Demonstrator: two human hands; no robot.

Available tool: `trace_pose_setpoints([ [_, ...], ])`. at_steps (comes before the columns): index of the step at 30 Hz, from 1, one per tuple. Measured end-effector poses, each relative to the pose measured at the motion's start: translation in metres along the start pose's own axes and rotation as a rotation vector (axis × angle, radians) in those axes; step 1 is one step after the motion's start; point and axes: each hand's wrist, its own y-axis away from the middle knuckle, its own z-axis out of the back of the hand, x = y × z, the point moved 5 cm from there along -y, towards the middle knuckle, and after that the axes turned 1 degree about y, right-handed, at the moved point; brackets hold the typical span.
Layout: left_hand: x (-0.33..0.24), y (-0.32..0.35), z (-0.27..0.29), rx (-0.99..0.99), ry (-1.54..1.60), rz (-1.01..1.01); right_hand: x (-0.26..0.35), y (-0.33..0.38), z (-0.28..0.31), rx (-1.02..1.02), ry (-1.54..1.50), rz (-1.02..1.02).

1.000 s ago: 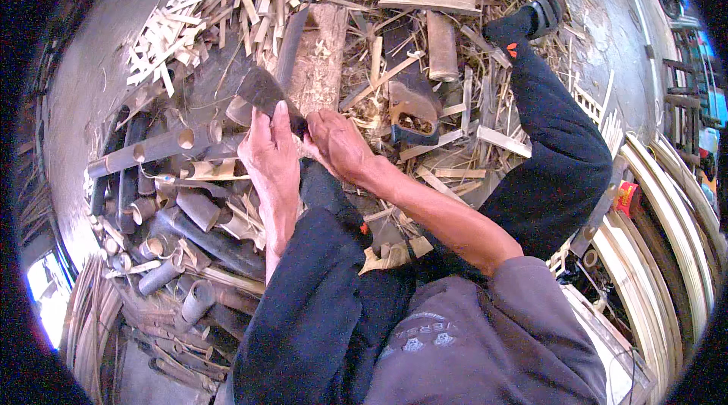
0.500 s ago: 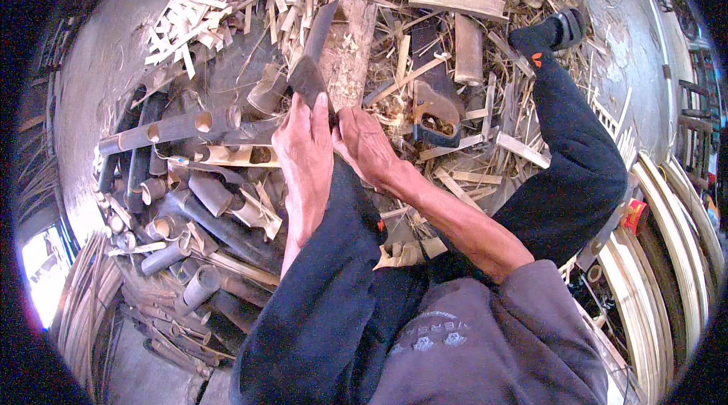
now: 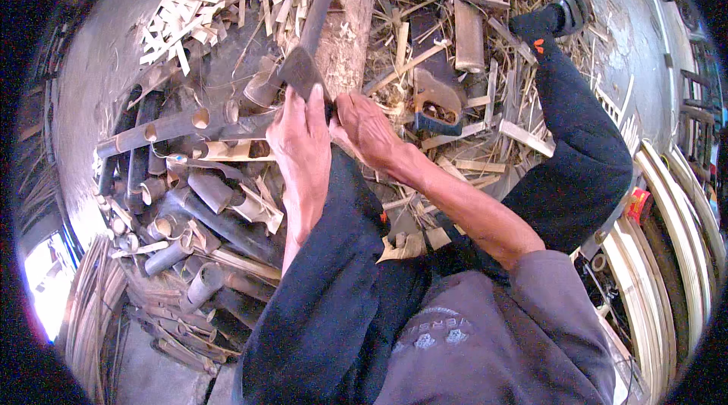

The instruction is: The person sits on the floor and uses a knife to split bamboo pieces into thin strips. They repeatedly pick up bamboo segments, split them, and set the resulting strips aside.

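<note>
A dark, heavy chopping knife (image 3: 302, 71) lies along the left edge of a wooden chopping block (image 3: 345, 45), its long narrow part running away from me. My left hand (image 3: 302, 151) lies with straight fingers against the wide near end of the knife. My right hand (image 3: 368, 128) is curled tight beside it, thumb and fingers closed at the same end. Whatever else sits between the two hands is hidden. Both hands rest above my left knee in dark trousers (image 3: 334, 284).
Cut bamboo tubes (image 3: 178, 124) pile up at the left. Pale split strips (image 3: 189, 14) and offcuts litter the floor at the top. A handsaw (image 3: 432, 105) lies right of the block. My right leg (image 3: 576, 147) stretches out at right, beside curved bamboo hoops (image 3: 667, 253).
Both hands have stayed together at the knife's near end, and the knife has tilted slightly. The head view has shifted, so the block now shows closer.
</note>
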Motion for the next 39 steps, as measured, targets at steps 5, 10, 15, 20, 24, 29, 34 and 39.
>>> trace_pose_setpoints([
  [5, 0.004, 0.002, 0.002, -0.078, 0.039, -0.064, 0.004, 0.008, -0.005, -0.048, -0.036, 0.0],
  [10, 0.002, 0.002, 0.002, -0.065, 0.02, -0.009, -0.002, 0.019, -0.009, -0.158, -0.024, 0.191],
  [15, 0.005, -0.001, 0.009, -0.13, 0.041, -0.029, -0.013, 0.008, 0.022, -0.205, -0.183, -0.114],
  [20, 0.005, -0.002, 0.002, -0.083, 0.048, 0.011, 0.004, 0.016, 0.009, -0.148, -0.172, -0.037],
  [24, 0.003, -0.002, 0.006, -0.132, 0.042, -0.04, 0.006, 0.01, 0.003, -0.13, -0.106, -0.032],
  [29, 0.002, -0.001, 0.005, -0.1, 0.031, -0.017, -0.004, 0.001, -0.005, -0.014, -0.073, -0.084],
  [34, 0.003, -0.002, 0.003, -0.123, -0.004, -0.088, 0.007, 0.005, -0.012, -0.061, 0.072, -0.016],
  [39, 0.005, -0.001, 0.001, -0.067, -0.029, -0.035, 0.005, 0.0, 0.001, -0.076, -0.054, -0.021],
])
